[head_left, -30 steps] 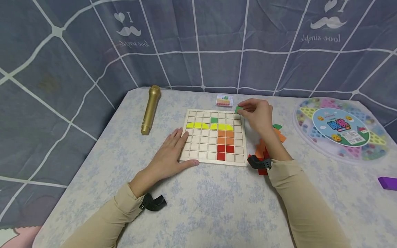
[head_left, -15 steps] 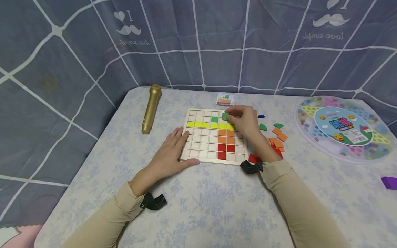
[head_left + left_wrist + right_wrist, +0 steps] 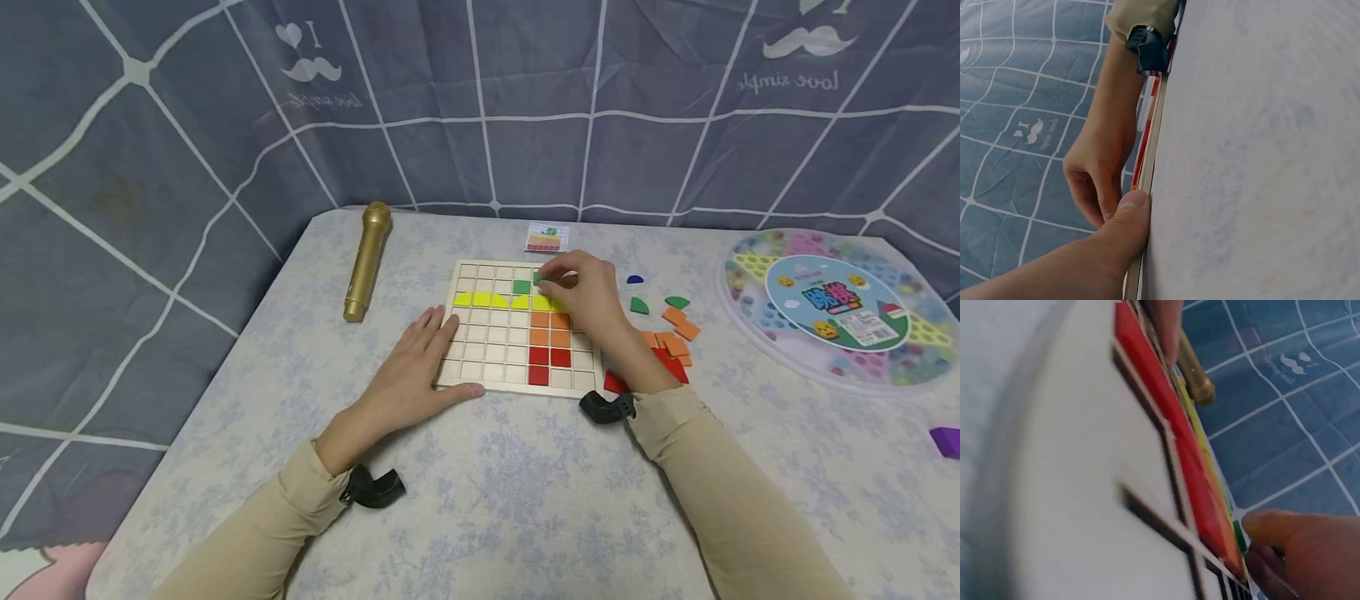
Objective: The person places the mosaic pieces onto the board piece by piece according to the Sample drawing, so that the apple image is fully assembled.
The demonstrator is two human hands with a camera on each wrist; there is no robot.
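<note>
A wooden grid board [image 3: 474, 351] lies on the table, with yellow pieces [image 3: 482, 299] in a row and orange [image 3: 560, 337] and red squares [image 3: 538, 375] below them. My left hand [image 3: 401, 375] rests at its left side, fingers straight on the edge and thumb along the front corner. Between thumb and fingertips my right hand [image 3: 588, 292] pinches a green square tile [image 3: 1239, 536] at the upper part of the board. It is just right of another green square [image 3: 522, 287] lying in a cell. The fingers partly cover the held tile.
Right of the board lie loose orange pieces [image 3: 675, 346], red pieces [image 3: 617, 382], green quarter-rounds [image 3: 639, 306] and a blue piece [image 3: 635, 279]. A picture card [image 3: 547, 237] is behind it. A gold microphone [image 3: 367, 262] lies left, a round clear box [image 3: 840, 308] right, a purple block [image 3: 947, 442] far right.
My right hand has carried the green tile leftward from beyond the board's upper right corner and lowered it to the cells beside the other green square. My left hand has stayed in place.
</note>
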